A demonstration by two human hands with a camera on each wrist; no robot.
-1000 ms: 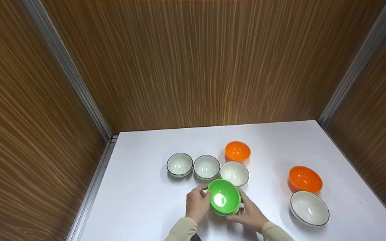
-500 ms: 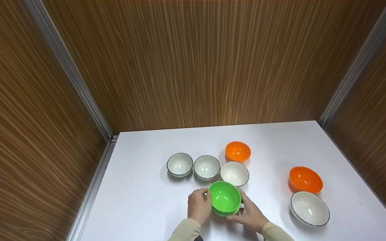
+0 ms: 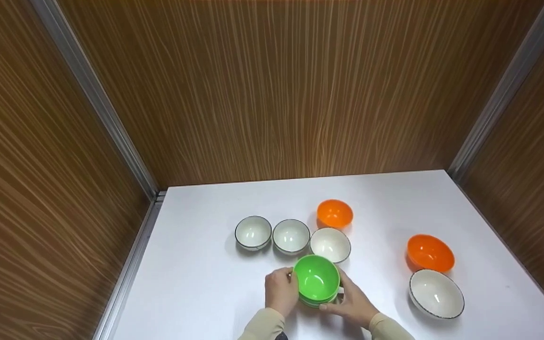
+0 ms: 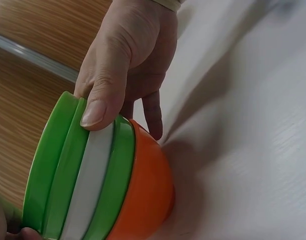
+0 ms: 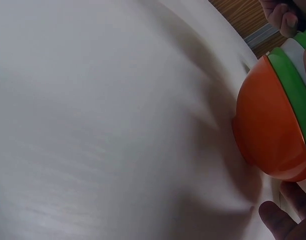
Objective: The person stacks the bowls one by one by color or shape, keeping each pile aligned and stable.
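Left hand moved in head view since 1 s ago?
Yes, slightly: the left hand shifted down and a bit right in frame, judged against the leftmost white bowl.

Stacked bowls: no lettering legible
Loose orange bowls: no brand legible
Dark-rimmed white bowls: no label legible
White tabletop: no number or sign legible
Wood-grain wall: no text legible

The green bowl topping the stack looks like smooth, glossy plastic, as does the base orange bowl. The far orange bowl and right orange bowl share that shine. The white bowls resemble glazed ceramic. The worktop is smooth, softly glossy; wood-grained panels meet grey metal strips. The sleeves look like matt cloth.
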